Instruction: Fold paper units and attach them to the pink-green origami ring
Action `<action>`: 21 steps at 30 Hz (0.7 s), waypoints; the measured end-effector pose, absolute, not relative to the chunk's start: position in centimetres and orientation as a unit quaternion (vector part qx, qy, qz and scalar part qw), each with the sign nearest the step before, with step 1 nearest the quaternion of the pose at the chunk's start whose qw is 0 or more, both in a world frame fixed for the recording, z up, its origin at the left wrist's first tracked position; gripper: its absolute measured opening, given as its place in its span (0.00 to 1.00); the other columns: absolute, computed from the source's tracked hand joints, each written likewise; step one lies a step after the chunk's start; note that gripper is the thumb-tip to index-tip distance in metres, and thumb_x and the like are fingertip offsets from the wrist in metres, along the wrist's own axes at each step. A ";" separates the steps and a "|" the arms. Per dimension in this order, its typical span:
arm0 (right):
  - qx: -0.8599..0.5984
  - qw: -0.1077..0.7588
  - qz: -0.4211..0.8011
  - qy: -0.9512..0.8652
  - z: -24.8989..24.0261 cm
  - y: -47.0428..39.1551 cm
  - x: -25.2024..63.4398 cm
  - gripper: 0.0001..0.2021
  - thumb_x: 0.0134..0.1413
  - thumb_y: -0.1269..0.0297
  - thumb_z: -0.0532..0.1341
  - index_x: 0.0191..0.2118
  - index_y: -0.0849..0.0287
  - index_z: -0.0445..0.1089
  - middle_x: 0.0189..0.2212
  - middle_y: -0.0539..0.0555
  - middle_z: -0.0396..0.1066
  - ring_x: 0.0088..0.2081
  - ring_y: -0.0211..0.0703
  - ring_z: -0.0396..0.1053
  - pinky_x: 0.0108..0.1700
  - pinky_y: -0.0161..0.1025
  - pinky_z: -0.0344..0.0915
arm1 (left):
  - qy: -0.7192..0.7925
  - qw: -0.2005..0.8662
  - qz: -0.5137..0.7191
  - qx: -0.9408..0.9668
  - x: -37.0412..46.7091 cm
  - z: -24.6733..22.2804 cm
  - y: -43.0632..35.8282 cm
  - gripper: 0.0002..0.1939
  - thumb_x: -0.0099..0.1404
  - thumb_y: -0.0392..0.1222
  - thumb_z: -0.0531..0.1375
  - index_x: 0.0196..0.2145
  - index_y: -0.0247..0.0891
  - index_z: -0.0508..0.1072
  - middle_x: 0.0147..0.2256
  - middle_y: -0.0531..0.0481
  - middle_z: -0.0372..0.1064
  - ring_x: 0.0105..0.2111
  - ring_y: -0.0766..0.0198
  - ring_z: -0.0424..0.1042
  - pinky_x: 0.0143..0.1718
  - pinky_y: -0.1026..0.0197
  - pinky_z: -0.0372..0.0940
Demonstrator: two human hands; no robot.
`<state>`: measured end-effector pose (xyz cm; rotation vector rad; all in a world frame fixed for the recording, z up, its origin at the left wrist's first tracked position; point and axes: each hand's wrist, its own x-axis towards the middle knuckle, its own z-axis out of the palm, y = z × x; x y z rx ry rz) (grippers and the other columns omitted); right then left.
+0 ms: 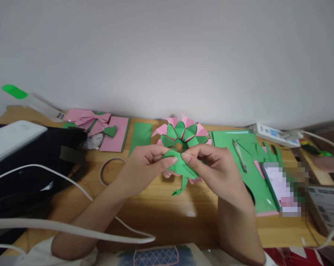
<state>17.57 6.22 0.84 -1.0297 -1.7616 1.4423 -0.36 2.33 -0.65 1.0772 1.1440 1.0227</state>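
Note:
Between my two hands is a folded piece of green paper (180, 165). My left hand (144, 162) pinches its left end, with the thumb on top. From the other side, my right hand (211, 162) grips the upper right part between thumb and fingers. Behind and beneath them sits a ring of folded pink and green paper (180, 131), its near side partly hidden by the hands. A thin green folded strip with a bent tip (180, 188) shows just below the held paper; whether it joins the ring or the held piece I cannot tell.
Pink and green sheets (115, 133) with folded scraps lie at the left. A tape roll (104, 171) is near my left wrist. At the right are a green sheet stack (228, 138), a pen (239, 157), a phone (277, 184) and a power strip (275, 135). A white cable (72, 225) crosses in front.

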 end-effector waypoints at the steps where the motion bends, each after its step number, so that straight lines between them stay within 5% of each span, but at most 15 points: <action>1: -0.390 0.318 0.548 -0.668 0.8 6.2 17.6 0.10 0.58 0.62 0.63 0.27 0.58 0.71 0.20 0.47 0.69 0.21 0.32 0.65 0.23 0.31 0.64 | 0.492 0.593 0.443 0.459 -0.4 -0.6 2.3 0.06 0.60 0.42 0.64 0.29 0.36 0.78 0.23 0.51 0.75 0.21 0.68 0.72 0.25 0.69 0.67; 14: -0.430 0.307 0.554 -0.644 1.1 6.2 17.3 0.11 0.57 0.58 0.62 0.29 0.59 0.71 0.21 0.48 0.69 0.22 0.33 0.66 0.23 0.30 0.66 | 0.502 0.612 0.424 0.441 0.0 -0.6 2.1 0.07 0.54 0.40 0.67 0.30 0.35 0.76 0.26 0.50 0.76 0.27 0.63 0.76 0.30 0.63 0.71; 21: -0.386 0.257 0.658 -0.593 1.3 6.5 17.9 0.11 0.48 0.59 0.69 0.31 0.60 0.69 0.20 0.46 0.69 0.20 0.29 0.62 0.21 0.28 0.62 | 0.463 0.587 0.527 0.405 -0.1 -1.0 2.4 0.15 0.56 0.37 0.67 0.42 0.39 0.72 0.23 0.57 0.75 0.21 0.69 0.73 0.25 0.68 0.67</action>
